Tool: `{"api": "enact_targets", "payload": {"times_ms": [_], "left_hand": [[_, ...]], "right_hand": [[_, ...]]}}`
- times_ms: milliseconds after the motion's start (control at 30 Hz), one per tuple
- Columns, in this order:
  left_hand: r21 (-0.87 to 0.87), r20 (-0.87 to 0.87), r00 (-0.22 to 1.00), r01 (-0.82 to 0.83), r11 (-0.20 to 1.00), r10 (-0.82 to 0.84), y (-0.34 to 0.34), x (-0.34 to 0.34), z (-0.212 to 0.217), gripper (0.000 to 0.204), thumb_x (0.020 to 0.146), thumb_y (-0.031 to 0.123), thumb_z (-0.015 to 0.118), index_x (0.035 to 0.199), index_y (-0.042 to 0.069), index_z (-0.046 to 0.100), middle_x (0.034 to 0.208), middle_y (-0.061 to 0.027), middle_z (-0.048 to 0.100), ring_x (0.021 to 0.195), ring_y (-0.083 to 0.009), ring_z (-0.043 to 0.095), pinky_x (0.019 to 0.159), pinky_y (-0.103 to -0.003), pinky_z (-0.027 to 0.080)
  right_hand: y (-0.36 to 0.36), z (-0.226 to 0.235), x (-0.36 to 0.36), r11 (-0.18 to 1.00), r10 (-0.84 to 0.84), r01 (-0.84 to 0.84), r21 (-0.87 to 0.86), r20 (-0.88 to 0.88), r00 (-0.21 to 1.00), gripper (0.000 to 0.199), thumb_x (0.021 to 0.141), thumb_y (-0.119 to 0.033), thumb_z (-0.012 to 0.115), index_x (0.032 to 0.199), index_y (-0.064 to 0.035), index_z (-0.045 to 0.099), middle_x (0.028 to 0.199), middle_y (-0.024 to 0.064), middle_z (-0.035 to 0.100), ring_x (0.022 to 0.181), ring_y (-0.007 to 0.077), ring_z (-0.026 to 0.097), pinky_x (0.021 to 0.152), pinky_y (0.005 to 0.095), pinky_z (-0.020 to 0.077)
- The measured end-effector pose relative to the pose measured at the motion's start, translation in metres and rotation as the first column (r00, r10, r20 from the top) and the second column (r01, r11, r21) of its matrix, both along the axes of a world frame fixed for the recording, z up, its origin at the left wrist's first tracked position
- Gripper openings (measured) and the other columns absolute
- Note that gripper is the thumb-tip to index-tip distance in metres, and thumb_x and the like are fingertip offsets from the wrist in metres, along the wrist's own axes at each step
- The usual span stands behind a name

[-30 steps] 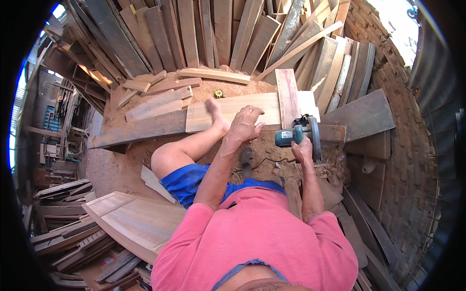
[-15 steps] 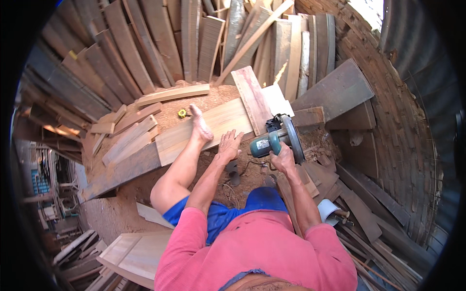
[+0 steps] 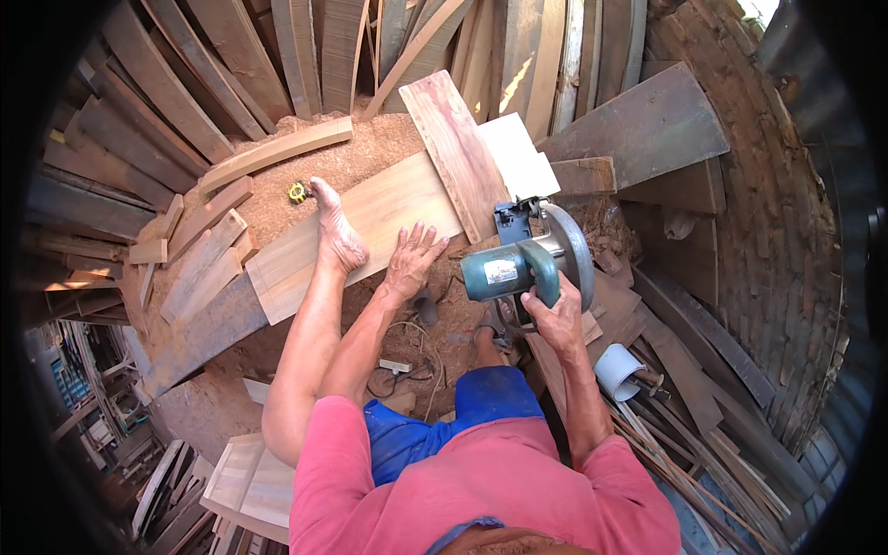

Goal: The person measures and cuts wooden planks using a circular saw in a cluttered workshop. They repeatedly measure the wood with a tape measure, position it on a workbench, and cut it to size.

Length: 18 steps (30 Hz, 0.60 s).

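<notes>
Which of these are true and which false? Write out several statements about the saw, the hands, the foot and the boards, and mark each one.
1. The right hand grips the circular saw. True.
2. The left hand rests flat, fingers spread, on the pale board. True.
3. Both feet are in shoes. False: the bare foot stands on the pale board.
4. The small yellow tape measure lies on the sawdust beyond the foot. True.
5. The reddish plank lies under the pale board. False: it lies across the top of it.
6. The left hand holds the saw's blade guard. False: it is apart from the saw, on the board.
</notes>
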<state>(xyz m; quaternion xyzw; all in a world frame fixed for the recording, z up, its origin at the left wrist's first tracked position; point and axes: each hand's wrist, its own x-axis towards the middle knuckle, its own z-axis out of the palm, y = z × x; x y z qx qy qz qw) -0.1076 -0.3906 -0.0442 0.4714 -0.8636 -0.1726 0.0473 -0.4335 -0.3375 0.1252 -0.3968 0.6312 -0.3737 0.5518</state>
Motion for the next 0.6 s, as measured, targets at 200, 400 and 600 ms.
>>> {"api": "enact_targets", "payload": {"times_ms": [200, 400, 600], "left_hand": [[-0.027, 0.019, 1.0, 0.014, 1.0, -0.014, 0.001, 0.001, -0.003, 0.077, 0.083, -0.001, 0.065, 0.155, 0.024, 0.054, 0.161, -0.0161, 0.049, 0.155, -0.0432, 0.035, 0.125, -0.068, 0.023], [0.001, 0.02, 1.0, 0.02, 1.0, -0.02, -0.001, -0.002, -0.001, 0.075, 0.084, 0.0, 0.065, 0.155, 0.023, 0.055, 0.162, -0.0165, 0.049, 0.156, -0.0437, 0.034, 0.125, -0.068, 0.023], [-0.021, 0.053, 0.999, 0.008, 1.0, -0.007, 0.002, -0.004, 0.0, 0.073, 0.086, 0.001, 0.064, 0.154, 0.024, 0.055, 0.16, -0.0169, 0.05, 0.155, -0.0433, 0.035, 0.125, -0.068, 0.023]], "right_hand": [[0.028, 0.028, -0.008, 0.977, -0.187, 0.183, 0.109, 0.027, 0.982, 0.034, 0.086, -0.003, 0.075, 0.118, 0.0033, 0.068, 0.082, -0.0008, 0.062, 0.073, 0.0092, 0.059, 0.069, 0.0273, 0.0495], [0.046, 0.022, -0.026, 0.971, -0.216, 0.216, 0.102, -0.01, 0.976, 0.038, 0.087, -0.005, 0.075, 0.123, 0.0035, 0.063, 0.08, 0.0011, 0.061, 0.068, 0.0087, 0.056, 0.061, 0.0261, 0.045], [0.046, 0.017, -0.031, 0.964, -0.238, 0.239, 0.119, -0.026, 0.971, 0.033, 0.085, -0.002, 0.074, 0.117, 0.0035, 0.067, 0.083, -0.0009, 0.061, 0.076, 0.0089, 0.058, 0.072, 0.0262, 0.049]]}}
